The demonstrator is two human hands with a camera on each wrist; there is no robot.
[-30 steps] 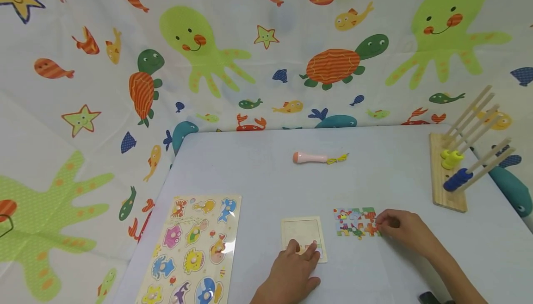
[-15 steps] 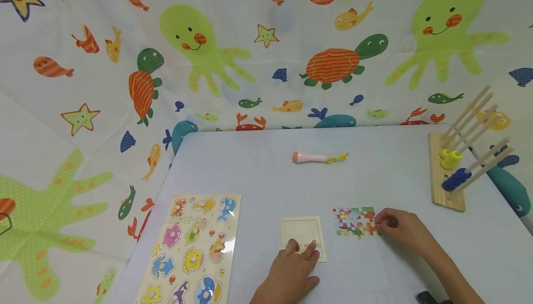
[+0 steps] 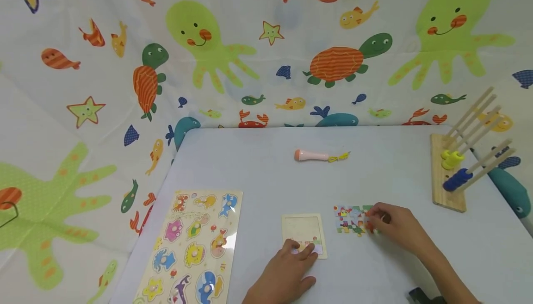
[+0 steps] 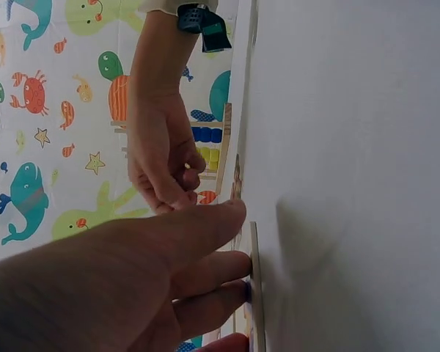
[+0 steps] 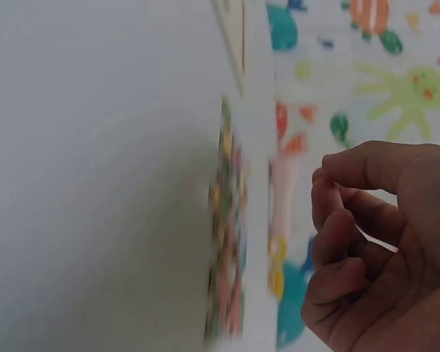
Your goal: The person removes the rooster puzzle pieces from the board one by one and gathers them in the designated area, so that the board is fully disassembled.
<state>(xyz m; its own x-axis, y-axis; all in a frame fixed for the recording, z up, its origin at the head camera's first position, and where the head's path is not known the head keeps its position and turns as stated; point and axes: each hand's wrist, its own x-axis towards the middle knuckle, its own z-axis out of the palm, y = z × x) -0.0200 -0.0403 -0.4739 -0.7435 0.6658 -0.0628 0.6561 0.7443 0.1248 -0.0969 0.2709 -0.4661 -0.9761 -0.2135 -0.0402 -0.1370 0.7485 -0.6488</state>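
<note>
Going left to right, we see that the left hand (image 3: 283, 269) has stayed nearly as it was, its fingers laid unclenched on the near part of the wooden tray (image 3: 302, 226). The right hand (image 3: 391, 225) is what has changed: its fingertips were at the right edge of the puzzle pieces (image 3: 350, 220) and have now come inward, over that end of the group. In the right wrist view those fingers are bent, thumb and forefinger tips meeting, raised above the pieces. We cannot tell whether they pinch a small piece (we make none out from the palm side). We judge this to be sorting or picking among the pieces, with the tray far from full.

As for containers, the animal board (image 3: 181, 245) lies left of the left fingers, well apart, with knobbed shapes (image 3: 194, 254) sitting in it. Under those same fingers, the tray holds a strip of pieces (image 3: 318, 247) along its near side, partly hidden; beyond the fingertips its floor is bare. The puzzle pieces lie outside it, below and left of the right fingers. Farther right of those fingers, a wooden stand (image 3: 439, 179) carries yellow beads (image 3: 452, 159) and blue beads (image 3: 458, 180).
</note>
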